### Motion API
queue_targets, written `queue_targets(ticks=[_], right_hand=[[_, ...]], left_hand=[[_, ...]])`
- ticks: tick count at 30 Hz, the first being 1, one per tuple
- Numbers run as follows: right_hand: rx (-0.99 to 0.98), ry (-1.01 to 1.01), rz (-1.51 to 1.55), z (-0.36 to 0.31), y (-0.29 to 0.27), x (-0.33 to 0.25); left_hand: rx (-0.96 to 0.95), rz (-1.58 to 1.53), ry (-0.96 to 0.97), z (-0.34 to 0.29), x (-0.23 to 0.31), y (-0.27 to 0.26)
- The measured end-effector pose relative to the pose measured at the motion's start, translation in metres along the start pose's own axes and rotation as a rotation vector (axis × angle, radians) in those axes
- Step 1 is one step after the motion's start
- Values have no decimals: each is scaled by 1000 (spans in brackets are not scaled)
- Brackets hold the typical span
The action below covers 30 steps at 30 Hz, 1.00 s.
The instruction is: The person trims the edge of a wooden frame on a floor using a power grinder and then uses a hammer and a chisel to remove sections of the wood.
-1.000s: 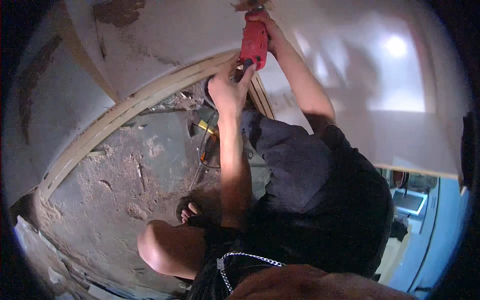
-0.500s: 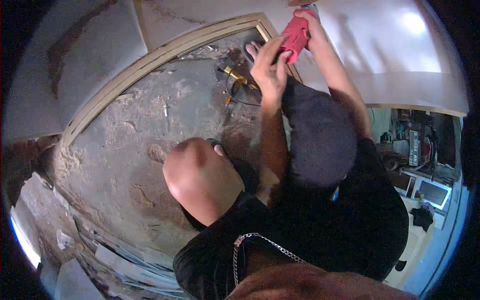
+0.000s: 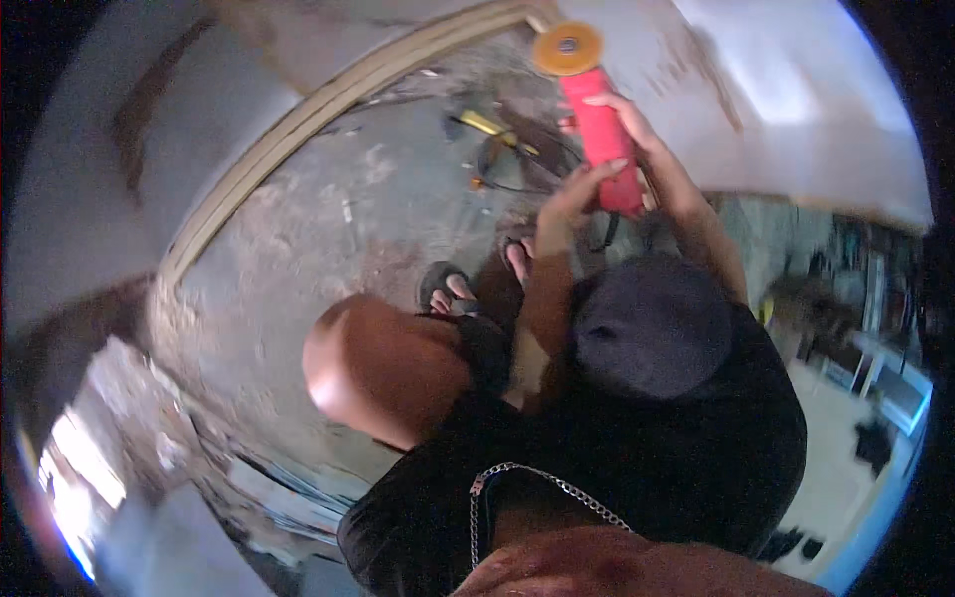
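Note:
A red angle grinder (image 3: pixel 603 134) with a round orange-tan disc (image 3: pixel 568 48) at its far end is held out ahead of me in both hands. Around the near end of its body, my left hand (image 3: pixel 580 191) is closed, thumb lying along the casing. Farther up, close to the disc, my right hand (image 3: pixel 634 121) grips the body from the right side. Part of the fingers of each hand is hidden by the tool. The disc faces up toward me, apart from the pale panel (image 3: pixel 686 90) at the upper right.
A yellow tool (image 3: pixel 484 123) and a dark cable (image 3: pixel 487 164) lie on the dusty floor (image 3: pixel 269 269). A wooden frame strip (image 3: pixel 328 99) arcs along the panels. Pale scrap sheets (image 3: pixel 288 488) are stacked at lower left. My sandalled feet (image 3: pixel 448 289) and bent knee (image 3: pixel 378 363) are nearer.
Both hands have drawn the grinder back toward me and away from the panel. It has turned so that its disc now shows face-on. My feet are now more visible.

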State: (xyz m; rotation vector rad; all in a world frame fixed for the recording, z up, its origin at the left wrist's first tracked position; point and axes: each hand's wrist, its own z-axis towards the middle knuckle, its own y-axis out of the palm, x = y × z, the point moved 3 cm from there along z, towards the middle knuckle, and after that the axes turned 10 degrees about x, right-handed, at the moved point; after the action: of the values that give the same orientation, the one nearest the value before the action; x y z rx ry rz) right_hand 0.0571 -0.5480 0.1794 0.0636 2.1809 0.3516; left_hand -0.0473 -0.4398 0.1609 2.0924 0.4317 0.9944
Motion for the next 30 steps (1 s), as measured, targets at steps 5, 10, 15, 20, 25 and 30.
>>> queue_targets(ticks=[5,10,15,20,25,30], right_hand=[[185,-16,-321,-35,-21,78],[636,-24,-840,-105,-30,127],[894,-22,-780,-216,-72,187],[1128,110,-308,-264,-133,231],[1461,98,-354,-314,-230,316],[1712,137,-636,-414,-322,347]], left_hand=[[-54,329,-283,6,-89,-74],[-251,884,-427,8,-154,-115],[-671,1005,-522,-12,-194,-76],[-885,869,-451,0,-183,-58],[-639,580,-445,15,-157,-36],[236,499,-107,37,-86,-35]])
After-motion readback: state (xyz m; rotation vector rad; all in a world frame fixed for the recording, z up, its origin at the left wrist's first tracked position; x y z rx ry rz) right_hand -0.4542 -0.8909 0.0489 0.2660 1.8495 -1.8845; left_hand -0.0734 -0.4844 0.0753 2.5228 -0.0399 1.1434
